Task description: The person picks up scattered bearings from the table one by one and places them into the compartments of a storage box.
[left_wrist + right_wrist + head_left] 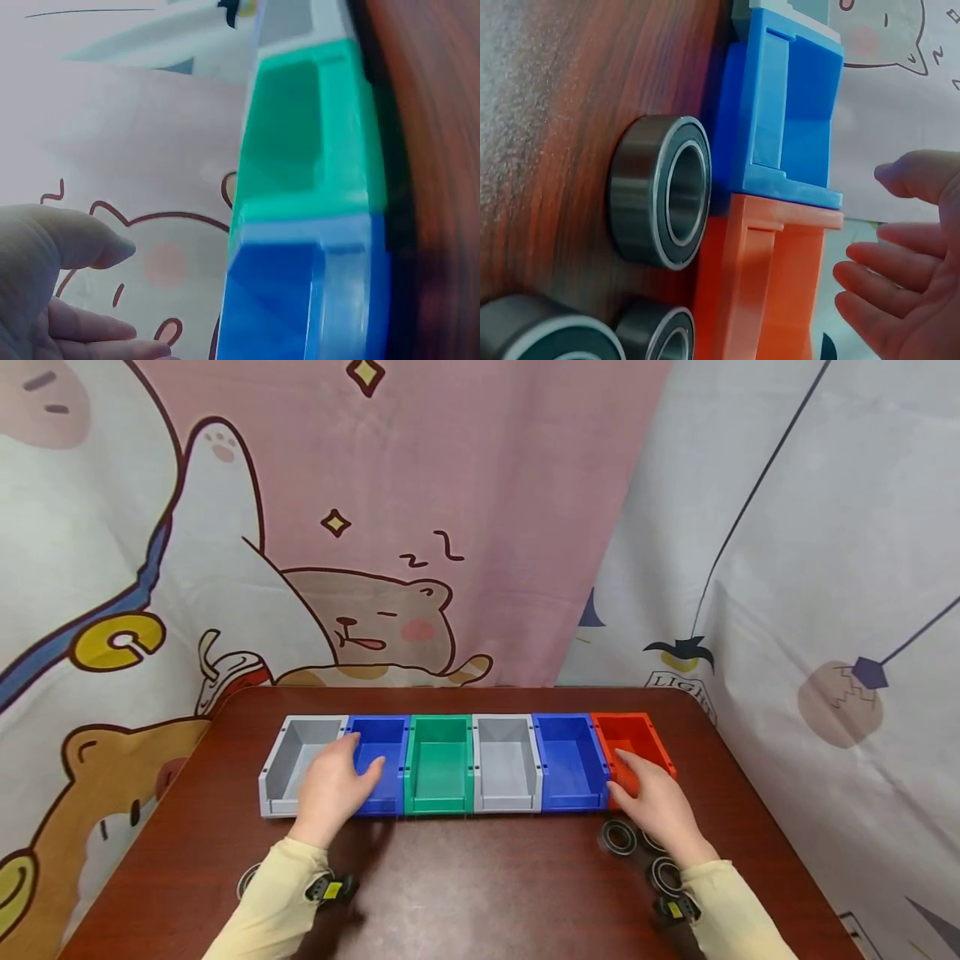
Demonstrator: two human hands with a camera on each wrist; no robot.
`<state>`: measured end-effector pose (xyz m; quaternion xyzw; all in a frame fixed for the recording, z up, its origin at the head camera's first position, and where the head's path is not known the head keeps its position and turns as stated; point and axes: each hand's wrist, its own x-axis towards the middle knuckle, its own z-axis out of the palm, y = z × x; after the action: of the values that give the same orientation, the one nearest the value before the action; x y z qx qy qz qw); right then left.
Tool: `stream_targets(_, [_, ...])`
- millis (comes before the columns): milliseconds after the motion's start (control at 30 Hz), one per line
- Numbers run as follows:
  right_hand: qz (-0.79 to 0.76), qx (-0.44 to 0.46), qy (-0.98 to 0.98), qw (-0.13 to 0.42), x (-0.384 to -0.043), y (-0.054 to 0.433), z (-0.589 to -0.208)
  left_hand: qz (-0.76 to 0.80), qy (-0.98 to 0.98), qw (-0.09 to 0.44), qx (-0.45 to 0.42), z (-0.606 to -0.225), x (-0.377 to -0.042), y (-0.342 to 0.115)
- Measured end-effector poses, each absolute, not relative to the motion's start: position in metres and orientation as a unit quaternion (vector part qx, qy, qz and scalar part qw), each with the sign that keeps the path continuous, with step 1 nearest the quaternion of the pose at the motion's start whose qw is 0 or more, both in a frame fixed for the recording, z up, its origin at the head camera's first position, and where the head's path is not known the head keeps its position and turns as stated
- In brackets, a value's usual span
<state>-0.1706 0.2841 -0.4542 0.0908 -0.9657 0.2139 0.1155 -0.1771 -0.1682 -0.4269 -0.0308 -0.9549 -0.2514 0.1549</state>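
Observation:
My left hand (333, 789) hovers over the left grey bin and the neighbouring blue bin (382, 797), thumb and fingers spread apart with nothing between them. At the right end, my right hand (663, 814) is above the front of the red bin (622, 718), its fingers loosely bent and empty. Several metal ball bearings lie on the table below it; one bearing (636, 195) stands out large in the right wrist view, with a second bearing (641, 330) and a third bearing (532, 322) beside it. Another bearing (243, 883) is partly hidden by the left sleeve.
Joined side by side, the bins run across the table (465, 885): a grey bin (277, 808), blue, a green bin (440, 806), a second grey bin (512, 804), a second blue bin (575, 803) and red. Printed curtains (540, 527) hang behind and beside the table.

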Motion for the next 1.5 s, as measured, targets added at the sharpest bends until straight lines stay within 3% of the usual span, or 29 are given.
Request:
stream_targets(600, [0.218, 0.152, -0.946, 0.184, -0.141, 0.299, -0.457, -0.29, -0.95, 0.115, -0.01, -0.457, -0.187, -0.125])
stream_targets(1500, [0.197, 0.201, -0.947, 0.153, -0.118, 0.3, -0.494, -0.236, -0.963, 0.13, -0.011, -0.477, -0.2, -0.116])
